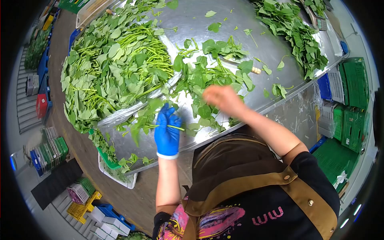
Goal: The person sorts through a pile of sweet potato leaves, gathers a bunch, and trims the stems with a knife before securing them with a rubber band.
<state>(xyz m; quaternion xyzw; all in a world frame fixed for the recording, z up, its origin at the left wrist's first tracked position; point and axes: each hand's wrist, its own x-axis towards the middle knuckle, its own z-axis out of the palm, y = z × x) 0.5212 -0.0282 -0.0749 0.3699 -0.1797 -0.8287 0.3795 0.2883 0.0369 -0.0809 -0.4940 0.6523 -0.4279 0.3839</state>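
Note:
My left hand (167,132), in a blue glove, is closed around a leafy green stem (181,129). Its leaves hang out to the left of the glove, and the cut end sticks out to the right. My right hand (223,100) is bare and smeared by motion; whether its fingers hold anything cannot be made out. Below and beyond it lies a loose heap of leafy greens (196,78). Among these leaves rests a curved blade with a wooden handle (256,70). To the left is a big pile of leafy stems (120,68) with clear plastic along its edge.
The metal table (248,14) carries another leafy pile (294,38) at the far right, near a scale (321,24). A green crate (106,156) with leaves stands by the left corner. Green crates (354,122) are stacked at the right; more crates line the left.

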